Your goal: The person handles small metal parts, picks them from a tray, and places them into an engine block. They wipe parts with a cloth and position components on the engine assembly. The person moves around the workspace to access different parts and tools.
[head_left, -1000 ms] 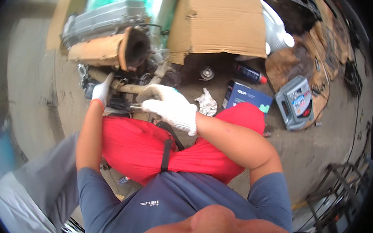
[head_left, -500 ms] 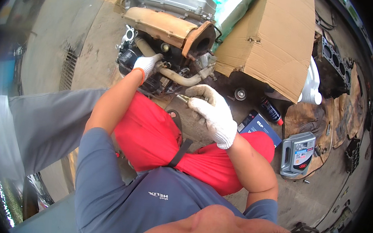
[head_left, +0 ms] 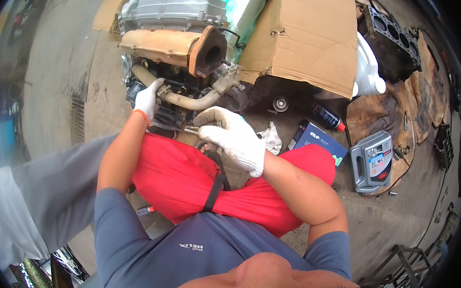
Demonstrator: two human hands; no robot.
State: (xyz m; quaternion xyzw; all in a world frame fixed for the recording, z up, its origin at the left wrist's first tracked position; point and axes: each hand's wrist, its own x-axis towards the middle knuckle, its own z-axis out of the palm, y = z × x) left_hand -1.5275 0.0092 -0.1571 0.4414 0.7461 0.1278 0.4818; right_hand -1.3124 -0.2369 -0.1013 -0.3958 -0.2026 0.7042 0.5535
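Observation:
An engine with a grey ribbed cover (head_left: 176, 7) and a rusty tan heat shield (head_left: 162, 46) stands before me. Along its near side runs a tan metal pipe (head_left: 188, 101), bent upward at its right end. My left hand (head_left: 147, 100), in a white knit glove with an orange cuff, has its fingers closed around the pipe's left part. Low in front of the engine, my gloved right hand (head_left: 236, 139) pinches a small, shiny, bolt-like metal piece (head_left: 191, 130) that points left. Its far end lies close to the engine's lower edge, and I cannot tell whether they touch.
A large cardboard box (head_left: 314, 37) stands right of the engine. Near it are a spray can (head_left: 327, 117), a blue box (head_left: 317, 142), a white rag (head_left: 270, 138) and a grey oil jug (head_left: 371, 161). An engine block (head_left: 393, 37) sits at far right. Another person's grey-trousered leg (head_left: 61, 158) reaches in from the left.
My right hand has lowered the bolt-like metal piece leftward, toward the engine's lower front. My left hand stays on the pipe. The whole view has shifted, so the engine appears further left.

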